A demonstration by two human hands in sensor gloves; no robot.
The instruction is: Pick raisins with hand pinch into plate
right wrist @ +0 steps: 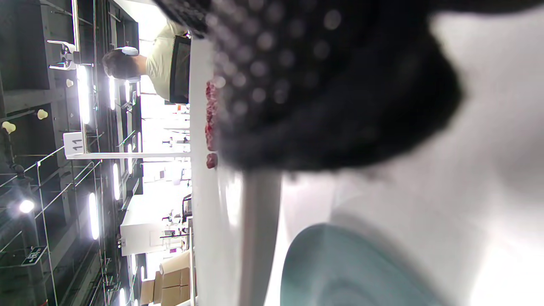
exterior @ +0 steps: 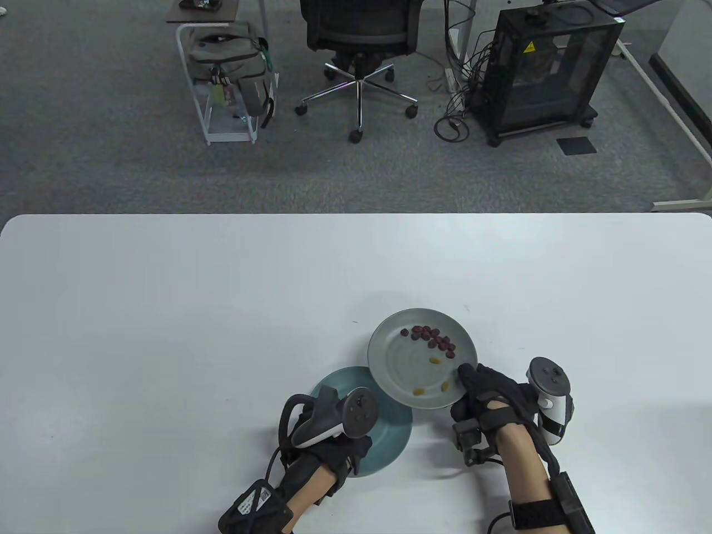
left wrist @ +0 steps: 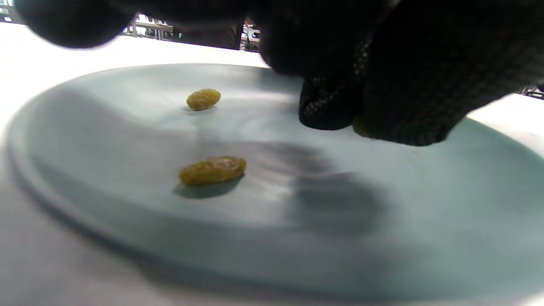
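A: Pinching over the teal plate (left wrist: 127, 238), the left hand (exterior: 334, 431) has two fingertips (left wrist: 327, 110) pressed together on what looks like a yellow raisin (left wrist: 361, 126). It is mostly hidden.

B: And the right hand (exterior: 489, 397)?

A: It grips the grey plate (exterior: 389, 356) at its lower-right rim; that plate overlaps the teal one. Dark raisins (exterior: 436, 337) sit upper right in it, yellow raisins (exterior: 431, 378) lower down.

B: Risks?

A: I'd judge a soft pinch could drop the raisin, and tipping the grey plate could roll others off.

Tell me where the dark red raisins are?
In the table view, the dark red raisins cluster at the far right of the pale grey round plate, beyond three yellow raisins.
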